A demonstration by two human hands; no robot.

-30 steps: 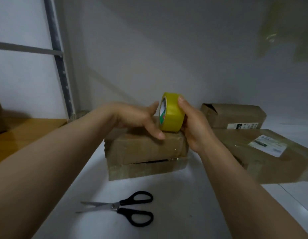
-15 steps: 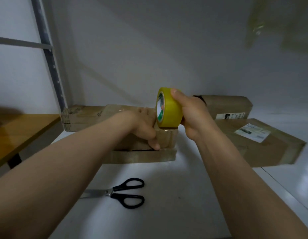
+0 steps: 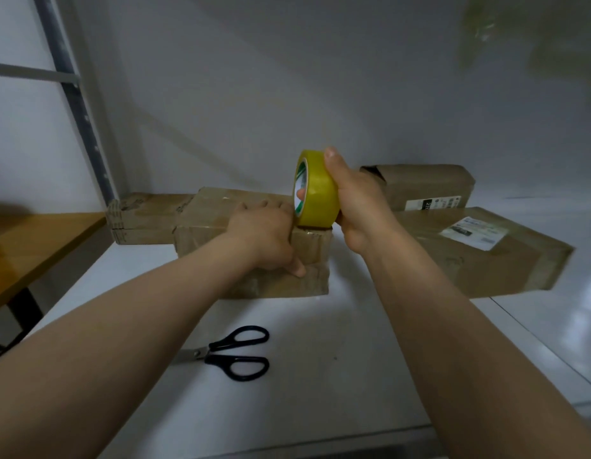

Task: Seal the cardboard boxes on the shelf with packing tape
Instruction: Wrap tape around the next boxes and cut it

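**Tape roll on the middle box's right end**

The yellow tape roll (image 3: 319,193) stands on edge, its lower rim touching the top of the middle cardboard box (image 3: 208,220) at that box's right end. The right grip (image 3: 357,207) grasps the roll from the right: the thumb lies over the top of the yellow band and one fingertip shows through the core. The green and white core faces left.

The left grip (image 3: 264,236) is released and lies flat on the same box, just left of the roll. Its fingers stretch over the top and the thumb presses down on the front face. Whether a strip of tape runs under this hand cannot be told.

The middle box sits on the white shelf (image 3: 320,392). A flatter box (image 3: 145,217) lies behind it to the left, touching it. To the right lies a large box (image 3: 486,260) bearing a white label (image 3: 473,231), and behind that a smaller box (image 3: 426,183) with its left end flap open and a dark and white label on its front.

Black-handled scissors (image 3: 234,352) lie closed on the shelf in front of the middle box, between the two forearms, blades pointing left and partly hidden by the left arm. A grey metal upright (image 3: 79,104) rises at the shelf's left, with a wooden counter (image 3: 32,240) beyond it.
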